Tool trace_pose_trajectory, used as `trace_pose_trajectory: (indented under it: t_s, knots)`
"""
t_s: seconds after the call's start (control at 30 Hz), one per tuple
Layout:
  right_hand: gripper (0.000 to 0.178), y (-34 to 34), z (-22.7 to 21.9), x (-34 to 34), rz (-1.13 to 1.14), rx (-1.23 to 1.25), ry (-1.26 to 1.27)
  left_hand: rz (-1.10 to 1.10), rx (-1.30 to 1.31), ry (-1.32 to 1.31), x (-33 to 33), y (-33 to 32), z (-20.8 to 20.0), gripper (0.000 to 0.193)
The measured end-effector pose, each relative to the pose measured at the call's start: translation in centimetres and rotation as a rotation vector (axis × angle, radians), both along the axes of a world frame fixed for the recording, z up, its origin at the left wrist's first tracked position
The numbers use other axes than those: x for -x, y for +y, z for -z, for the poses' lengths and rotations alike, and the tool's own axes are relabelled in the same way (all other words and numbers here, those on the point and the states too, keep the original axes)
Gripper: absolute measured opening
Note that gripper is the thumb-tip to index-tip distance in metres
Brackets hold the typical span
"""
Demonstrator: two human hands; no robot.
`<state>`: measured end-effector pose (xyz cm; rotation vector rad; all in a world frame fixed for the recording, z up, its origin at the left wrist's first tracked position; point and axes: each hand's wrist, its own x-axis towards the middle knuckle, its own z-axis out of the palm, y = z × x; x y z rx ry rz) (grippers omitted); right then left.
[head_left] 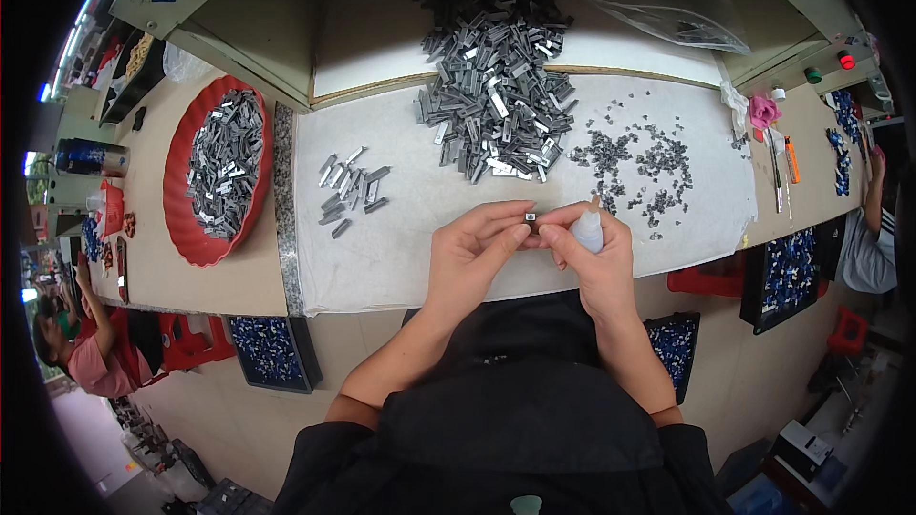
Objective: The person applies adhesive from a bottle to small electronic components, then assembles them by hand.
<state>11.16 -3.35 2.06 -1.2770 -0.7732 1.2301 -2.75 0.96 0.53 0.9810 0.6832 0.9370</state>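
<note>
My left hand [468,253] pinches a small dark metal piece [530,217] with a shiny end between thumb and fingers, just above the white work sheet [372,272]. Close against it, my right hand [607,262] is closed round a small whitish squeeze bottle [589,232] with a brownish tip pointing up. The right fingertips come right up to the metal piece; whether they also grip it I cannot tell. Beyond my hands lies a big heap of short grey metal bars [496,105]. Several loose bars [351,189] lie to the left, and many tiny dark metal parts [658,167] are scattered to the right.
A red scalloped basin [175,195] full of metal bars stands at the left. Along the right edge are an orange-handled tool [792,159] and a pink crumpled item [764,112]. Trays [277,353] of small blue and white parts sit lower down. Other people work at both sides.
</note>
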Motion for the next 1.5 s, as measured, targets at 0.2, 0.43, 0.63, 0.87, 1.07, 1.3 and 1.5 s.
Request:
trace_pose_trajectory:
  t_s: [0.2, 0.43, 0.63, 0.87, 1.07, 1.3, 1.5]
  knots:
    - [0.006, 0.2, -0.1, 0.1, 0.034, 0.000, 0.001, 0.057, 0.079, -0.007, 0.3, 0.4, -0.2, 0.021]
    - [0.006, 0.0, 0.3, -0.1, -0.006, 0.012, 0.024, -0.019, -0.124, 0.128, -0.2, -0.4, 0.2, 0.015]
    - [0.006, -0.3, 0.4, 0.5, 0.016, -0.042, -0.084, -0.050, -0.180, 0.122, -0.1, -0.6, 0.3, 0.015]
    - [0.005, -0.6, 0.6, 0.9, 0.029, -0.066, -0.095, -0.083, -0.233, 0.133, 0.2, -0.7, 1.0, 0.012]
    - [0.005, -0.6, 1.0, 1.1, 0.042, -0.082, -0.116, -0.065, -0.274, 0.167, 0.2, -0.8, 0.9, 0.012]
    - [0.005, -0.4, 0.8, 0.9, 0.021, -0.028, -0.040, -0.066, -0.175, 0.145, 0.0, -0.8, 0.7, 0.013]
    - [0.006, -0.5, 0.9, 0.7, -0.021, -0.037, -0.067, -0.045, -0.256, 0.206, 0.3, -0.7, 0.5, 0.011]
